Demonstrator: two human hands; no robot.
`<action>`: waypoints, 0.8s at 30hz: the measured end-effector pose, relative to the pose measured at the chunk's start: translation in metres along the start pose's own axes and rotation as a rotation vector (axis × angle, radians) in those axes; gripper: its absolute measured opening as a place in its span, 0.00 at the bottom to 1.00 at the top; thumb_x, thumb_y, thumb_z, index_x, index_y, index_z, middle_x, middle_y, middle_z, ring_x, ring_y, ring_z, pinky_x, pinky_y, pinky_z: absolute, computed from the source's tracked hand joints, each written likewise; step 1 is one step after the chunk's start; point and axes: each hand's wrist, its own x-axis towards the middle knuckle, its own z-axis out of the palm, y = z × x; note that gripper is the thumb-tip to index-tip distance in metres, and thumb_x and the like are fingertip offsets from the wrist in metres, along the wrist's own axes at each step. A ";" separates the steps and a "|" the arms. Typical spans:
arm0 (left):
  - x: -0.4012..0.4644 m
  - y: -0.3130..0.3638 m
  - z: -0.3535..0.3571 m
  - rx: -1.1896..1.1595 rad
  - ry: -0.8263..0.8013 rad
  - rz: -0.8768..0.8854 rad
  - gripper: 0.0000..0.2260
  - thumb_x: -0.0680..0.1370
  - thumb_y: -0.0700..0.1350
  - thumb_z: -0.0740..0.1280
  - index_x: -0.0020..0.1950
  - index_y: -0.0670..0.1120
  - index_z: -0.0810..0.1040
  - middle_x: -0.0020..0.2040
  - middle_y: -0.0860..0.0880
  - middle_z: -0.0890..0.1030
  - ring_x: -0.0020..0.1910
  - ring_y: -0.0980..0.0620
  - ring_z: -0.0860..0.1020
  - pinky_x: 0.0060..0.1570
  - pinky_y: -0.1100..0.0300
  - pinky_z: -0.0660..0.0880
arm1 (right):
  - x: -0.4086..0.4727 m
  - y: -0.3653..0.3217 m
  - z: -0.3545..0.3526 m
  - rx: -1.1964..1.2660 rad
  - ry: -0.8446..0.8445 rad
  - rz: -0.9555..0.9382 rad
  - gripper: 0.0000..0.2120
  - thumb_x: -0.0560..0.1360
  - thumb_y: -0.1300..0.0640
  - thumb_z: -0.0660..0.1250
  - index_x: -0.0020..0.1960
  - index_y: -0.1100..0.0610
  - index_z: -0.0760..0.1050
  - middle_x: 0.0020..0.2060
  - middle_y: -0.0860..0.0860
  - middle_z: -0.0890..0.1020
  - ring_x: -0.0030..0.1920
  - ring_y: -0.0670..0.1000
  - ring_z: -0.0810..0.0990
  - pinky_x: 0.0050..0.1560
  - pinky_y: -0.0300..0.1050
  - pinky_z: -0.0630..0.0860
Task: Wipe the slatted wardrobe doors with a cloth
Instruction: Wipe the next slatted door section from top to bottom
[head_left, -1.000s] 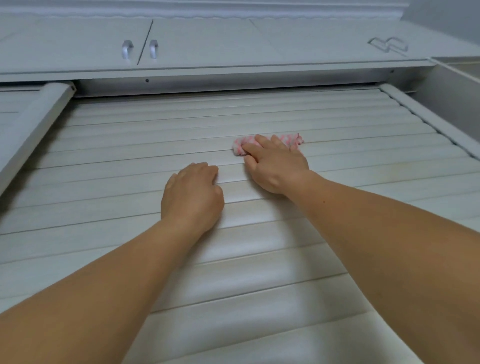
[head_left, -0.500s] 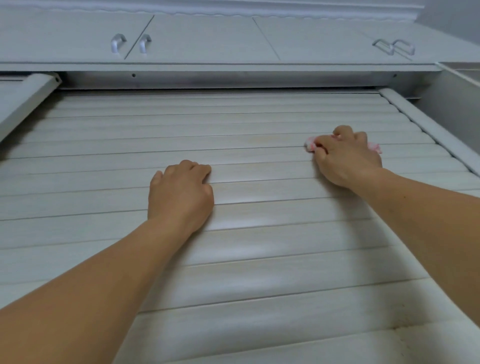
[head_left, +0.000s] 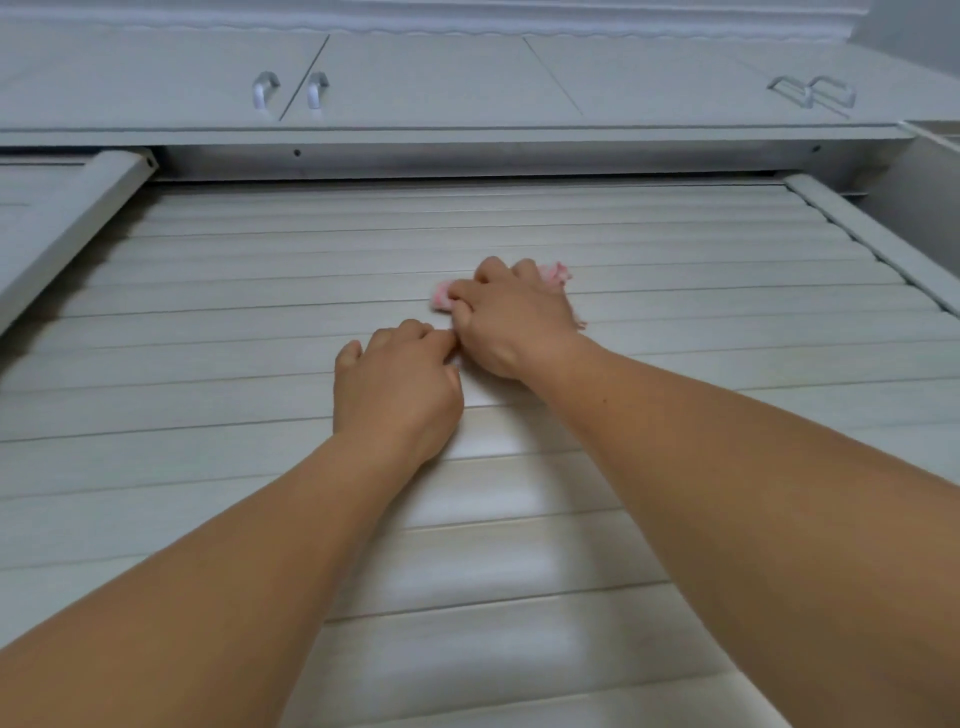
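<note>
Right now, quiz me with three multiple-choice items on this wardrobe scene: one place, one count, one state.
1. Where is the pink cloth?
A. under the right hand
B. under the left hand
C. hanging on a handle

2. How many metal handles show on the upper cabinets?
A. one
B. four
C. seven

3. The left hand is:
A. gripping the cloth
B. resting on the slats, holding nothing
C. pulling a handle

Answers: A, the right hand grips it against the slatted door; B, two pairs; B, nothing shows in its fingers.
</note>
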 end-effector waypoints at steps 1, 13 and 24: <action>0.000 -0.001 0.000 0.005 -0.004 -0.001 0.17 0.78 0.44 0.53 0.64 0.55 0.71 0.62 0.51 0.73 0.61 0.48 0.68 0.65 0.48 0.60 | -0.001 0.000 0.000 -0.002 -0.001 -0.013 0.20 0.80 0.51 0.48 0.69 0.46 0.68 0.65 0.51 0.68 0.65 0.57 0.63 0.63 0.57 0.59; 0.005 0.005 -0.001 0.037 0.012 -0.053 0.16 0.79 0.45 0.51 0.62 0.53 0.73 0.59 0.51 0.74 0.58 0.49 0.71 0.66 0.46 0.58 | -0.037 0.118 -0.014 -0.121 0.013 0.337 0.20 0.80 0.44 0.45 0.67 0.39 0.67 0.69 0.48 0.68 0.71 0.59 0.59 0.68 0.63 0.55; 0.011 -0.005 -0.008 -0.058 0.079 -0.009 0.15 0.78 0.43 0.53 0.55 0.50 0.79 0.52 0.52 0.79 0.52 0.50 0.75 0.63 0.58 0.57 | -0.004 0.137 -0.006 0.066 -0.121 0.465 0.27 0.78 0.42 0.36 0.76 0.44 0.52 0.77 0.49 0.51 0.75 0.64 0.48 0.71 0.67 0.49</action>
